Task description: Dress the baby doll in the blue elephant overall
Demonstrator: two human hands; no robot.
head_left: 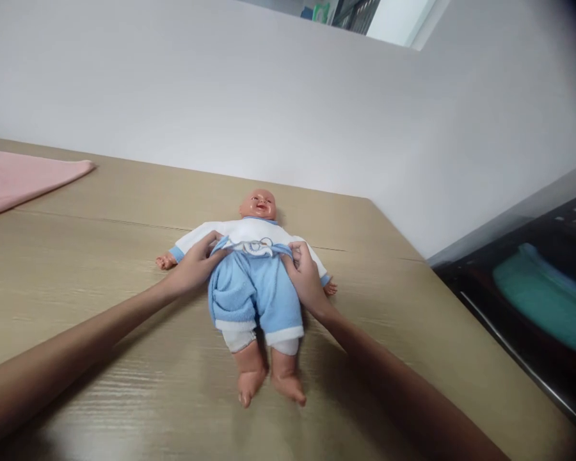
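A baby doll (260, 205) lies on its back on the wooden table, head away from me and bare feet toward me. It wears a white top with blue cuffs and collar, and light blue shorts (235, 285) with white hems over white fabric at the legs. My left hand (204, 256) pinches the waistband of the shorts at the doll's left-hand side in view. On the opposite side, my right hand (303, 269) grips the same waistband. Between both hands the waistband is bunched over a printed design on the belly.
A pink cloth (24, 176) lies at the table's far left. The wooden table (139, 384) ends at a white wall behind and at its right edge. Beyond that edge is a dark piece of furniture with a green item (547, 294).
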